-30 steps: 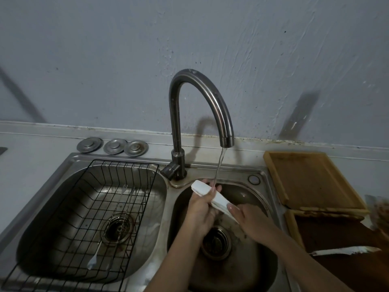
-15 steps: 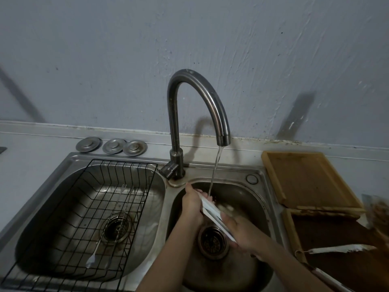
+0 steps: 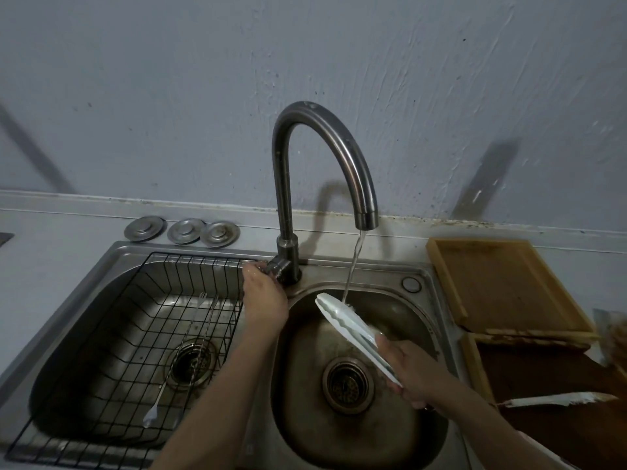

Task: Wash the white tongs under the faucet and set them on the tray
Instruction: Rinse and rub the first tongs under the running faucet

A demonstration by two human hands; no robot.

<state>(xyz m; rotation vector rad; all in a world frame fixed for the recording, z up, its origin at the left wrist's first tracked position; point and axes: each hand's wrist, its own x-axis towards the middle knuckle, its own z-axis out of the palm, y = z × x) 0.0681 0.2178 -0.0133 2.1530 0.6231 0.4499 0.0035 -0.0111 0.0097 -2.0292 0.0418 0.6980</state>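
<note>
The white tongs (image 3: 346, 323) slant over the right sink basin (image 3: 417, 432), their far end under the water stream falling from the curved steel faucet (image 3: 342, 154). My right hand (image 3: 412, 374) grips their near end. My left hand (image 3: 263, 296) is off the tongs and rests on the faucet handle (image 3: 279, 268) at the faucet base, fingers on it. A light wooden tray (image 3: 502, 286) lies on the counter to the right of the sink.
The left basin holds a black wire rack (image 3: 142, 334) with a spoon and thin utensils in it. Three metal drain covers (image 3: 183, 229) lie behind it. A darker wooden tray (image 3: 556, 395) with a white serrated knife (image 3: 556, 399) lies at the near right.
My left hand has let go of the tongs and moved up-left onto the faucet handle. My right hand alone now holds the tongs, shifted right under the stream.
</note>
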